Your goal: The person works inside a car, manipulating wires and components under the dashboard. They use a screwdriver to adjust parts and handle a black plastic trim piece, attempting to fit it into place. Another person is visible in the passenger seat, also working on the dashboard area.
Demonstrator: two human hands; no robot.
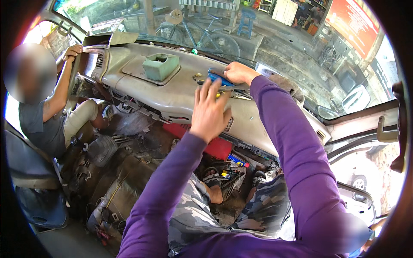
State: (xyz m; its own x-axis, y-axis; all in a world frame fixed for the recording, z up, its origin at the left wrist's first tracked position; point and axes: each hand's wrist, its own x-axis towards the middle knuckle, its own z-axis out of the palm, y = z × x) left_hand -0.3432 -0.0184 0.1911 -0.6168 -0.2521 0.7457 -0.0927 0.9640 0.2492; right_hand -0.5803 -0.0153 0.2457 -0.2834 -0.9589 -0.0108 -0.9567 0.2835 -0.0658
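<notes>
My left hand is raised over the front of the dashboard, its fingers spread and slightly blurred, with nothing seen in it. Farther forward, near the foot of the windshield, my right hand is closed, and whatever its fingers hold is hidden. Right beside it lies a blue object, perhaps a tool handle or pouch, among small dark and yellow items that I cannot make out. A greenish open box sits on the dashboard to the left of both hands.
A co-worker sits at the far left, hands on the steering wheel. By my feet lie a red case and a blue tube-like package. Loose wires hang under the dashboard. A gear lever boot stands in the middle.
</notes>
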